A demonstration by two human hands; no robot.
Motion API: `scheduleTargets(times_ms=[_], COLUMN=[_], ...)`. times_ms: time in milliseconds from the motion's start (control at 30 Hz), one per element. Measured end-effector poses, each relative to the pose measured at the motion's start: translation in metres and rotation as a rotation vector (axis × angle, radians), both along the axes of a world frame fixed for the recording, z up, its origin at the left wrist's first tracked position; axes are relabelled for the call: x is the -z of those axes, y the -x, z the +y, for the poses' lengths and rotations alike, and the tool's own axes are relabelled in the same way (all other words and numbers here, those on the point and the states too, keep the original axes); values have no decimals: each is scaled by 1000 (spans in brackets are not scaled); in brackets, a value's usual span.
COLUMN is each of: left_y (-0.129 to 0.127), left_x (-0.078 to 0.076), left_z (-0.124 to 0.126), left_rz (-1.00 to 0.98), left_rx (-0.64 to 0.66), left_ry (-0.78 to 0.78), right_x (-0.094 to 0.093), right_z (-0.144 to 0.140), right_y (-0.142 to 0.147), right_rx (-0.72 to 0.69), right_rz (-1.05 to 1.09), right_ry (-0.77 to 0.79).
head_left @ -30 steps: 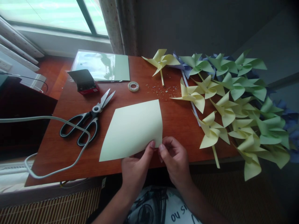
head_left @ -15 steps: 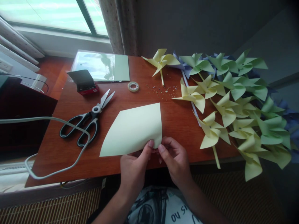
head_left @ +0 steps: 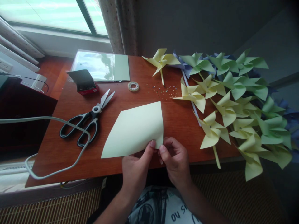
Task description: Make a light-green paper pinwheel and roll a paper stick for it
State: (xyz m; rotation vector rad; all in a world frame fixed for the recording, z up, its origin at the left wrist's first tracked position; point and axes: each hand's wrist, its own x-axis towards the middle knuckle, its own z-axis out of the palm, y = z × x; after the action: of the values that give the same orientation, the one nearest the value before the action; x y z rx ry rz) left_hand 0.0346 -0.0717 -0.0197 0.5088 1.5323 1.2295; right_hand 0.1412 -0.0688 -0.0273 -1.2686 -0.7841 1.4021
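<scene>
A pale yellow-green sheet of paper [head_left: 136, 129] is held at the near edge of the table, its lower right corner between my hands. My left hand [head_left: 137, 166] pinches the near edge, thumb on top and fingers hidden underneath. Just to its right, my right hand [head_left: 176, 160] grips the corner between thumb and bent fingers. The sheet bends upward near my thumbs, and its far end reaches over the table. Left of the paper lie scissors [head_left: 95, 113] with black and white handles, blades apart.
Several paper pinwheels [head_left: 212, 130] in yellow, green and blue crowd the right side. A tape roll [head_left: 133, 86], a small open box [head_left: 85, 84] and a plastic packet of paper [head_left: 100, 66] lie farther back. A white cable [head_left: 70, 124] crosses the left side; small specks [head_left: 163, 91] dot the wooden table [head_left: 130, 99].
Both hands and the paper have shifted very slightly to the right. The grip at the corner looks the same, and the other objects have stayed put.
</scene>
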Motion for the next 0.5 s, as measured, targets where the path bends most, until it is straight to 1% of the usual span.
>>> scheduleTargets(times_ms=[167, 400, 500], left_y=[1, 0, -1], left_x=[3, 1, 1], left_z=[-3, -3, -3], left_rz=[25, 26, 1], left_rx=[11, 2, -13], left_ry=[-10, -25, -27], right_x=[1, 1, 0], right_z=[1, 0, -1], right_y=[1, 1, 1], right_rx=[14, 4, 0], right_rz=[25, 55, 44], right_ry=[-1, 13, -14])
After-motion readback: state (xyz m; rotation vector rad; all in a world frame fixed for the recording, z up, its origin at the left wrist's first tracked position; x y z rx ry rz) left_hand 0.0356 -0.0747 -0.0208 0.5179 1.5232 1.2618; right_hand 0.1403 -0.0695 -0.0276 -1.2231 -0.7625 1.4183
